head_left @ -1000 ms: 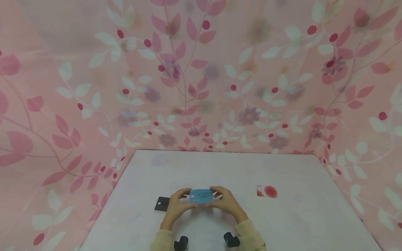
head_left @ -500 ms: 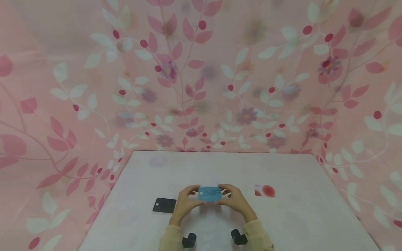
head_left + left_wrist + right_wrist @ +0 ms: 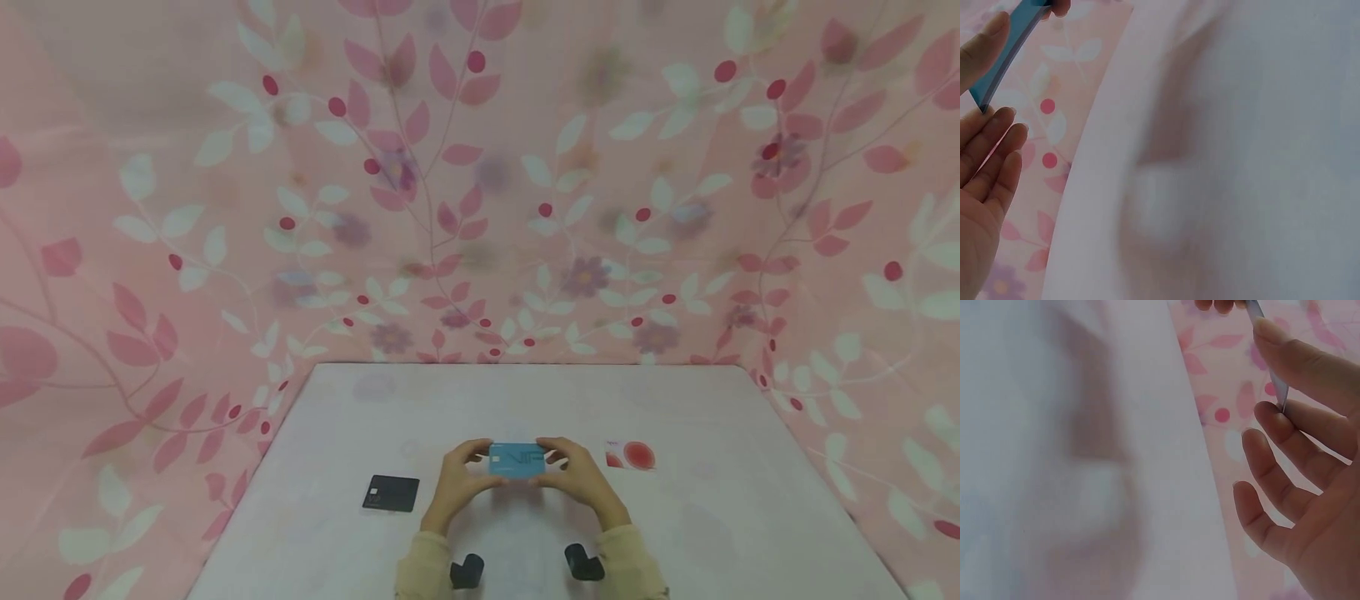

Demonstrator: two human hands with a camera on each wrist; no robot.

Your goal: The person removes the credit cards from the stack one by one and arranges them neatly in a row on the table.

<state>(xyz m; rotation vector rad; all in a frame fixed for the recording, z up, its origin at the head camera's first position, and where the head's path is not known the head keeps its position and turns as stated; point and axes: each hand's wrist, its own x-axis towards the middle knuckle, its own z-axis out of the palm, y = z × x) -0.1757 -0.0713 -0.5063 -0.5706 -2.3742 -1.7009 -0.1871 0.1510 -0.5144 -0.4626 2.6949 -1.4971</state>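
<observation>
Both hands have carried the blue card (image 3: 517, 460) rightward. I see left hand (image 3: 459, 486) and right hand (image 3: 581, 482) pinching its ends above the table (image 3: 712, 533); it is lifted, not yet set down.

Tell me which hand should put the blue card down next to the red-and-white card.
Probably the right hand. It pinches the blue card's right end, and the red-and-white card lies just beyond it on the white table. The left hand holds the other end, nearer the black card.

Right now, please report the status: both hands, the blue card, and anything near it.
Left hand and right hand pinch the blue card by its ends, raised off the table. Black card lies left, red-and-white card right. Nothing blocking.
</observation>
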